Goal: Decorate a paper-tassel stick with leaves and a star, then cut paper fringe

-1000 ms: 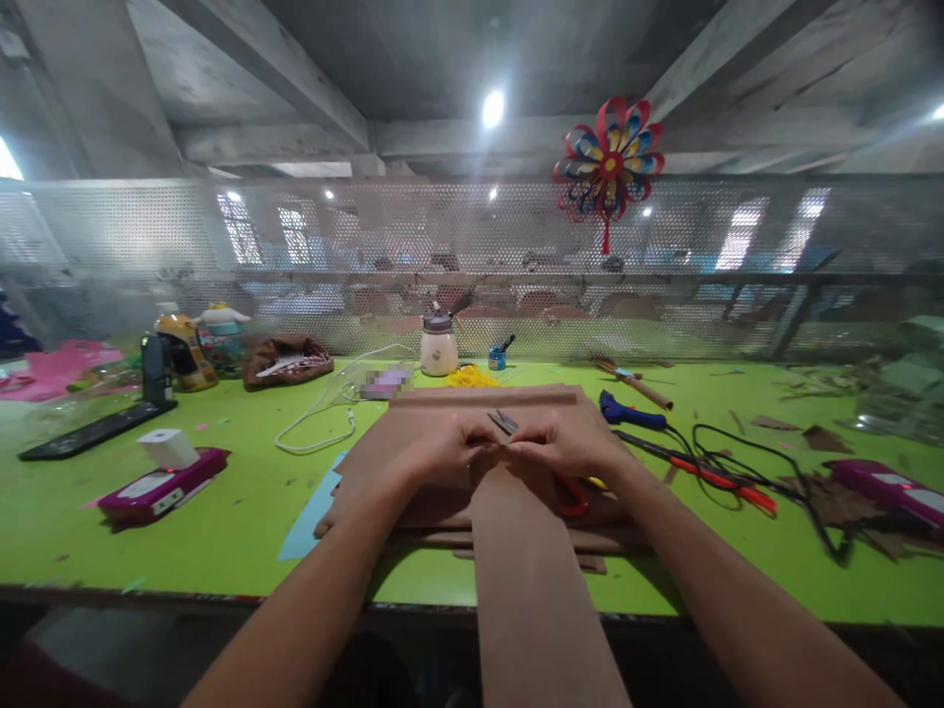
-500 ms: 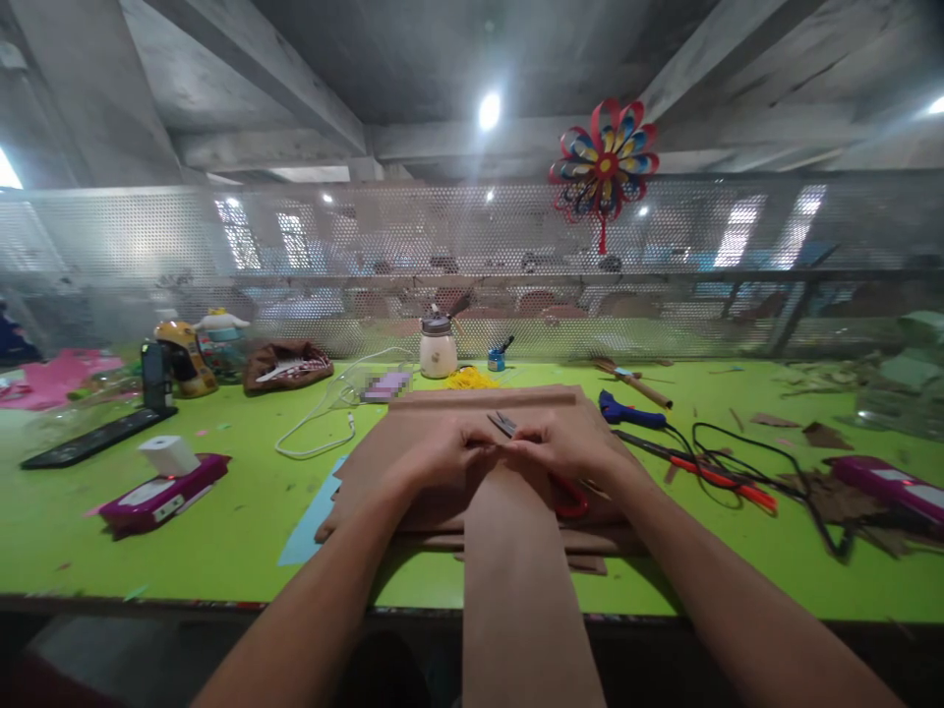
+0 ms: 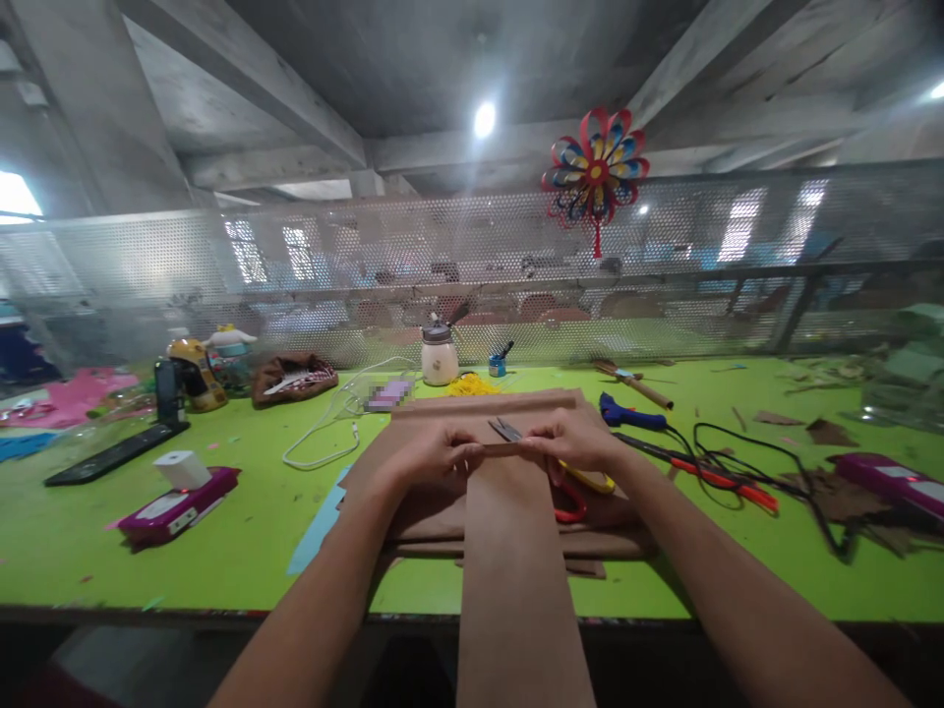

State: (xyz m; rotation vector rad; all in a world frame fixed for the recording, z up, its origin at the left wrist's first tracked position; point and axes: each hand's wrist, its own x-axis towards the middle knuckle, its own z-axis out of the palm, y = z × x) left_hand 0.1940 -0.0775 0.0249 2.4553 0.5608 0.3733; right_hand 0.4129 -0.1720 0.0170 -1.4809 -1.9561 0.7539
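A long strip of brown kraft paper point(image 3: 516, 570) runs from my hands down past the table's front edge. Its far end shows a narrow folded edge. My left hand point(image 3: 442, 454) pinches the left corner of that end, and my right hand point(image 3: 564, 440) pinches the right corner. Scissors point(image 3: 570, 501) with red and yellow handles lie under my right hand, blades showing just beyond the strip. Beneath everything rests a stack of larger brown paper sheets point(image 3: 420, 423). A light blue sheet point(image 3: 316, 531) sticks out at the stack's left.
On the right lie a blue glue gun point(image 3: 632, 413), red-handled pliers-like tool point(image 3: 727, 480) and black cord. Purple power strips point(image 3: 177, 506) sit on both sides. A beige jar point(image 3: 440, 359), small blue bottle point(image 3: 498, 364), yellow shreds point(image 3: 472, 384) and white cable point(image 3: 319, 462) are behind.
My hands have moved slightly apart along the strip's far end, and its folded edge now shows between them. More of the scissors' handles is visible. The view has shifted a little.
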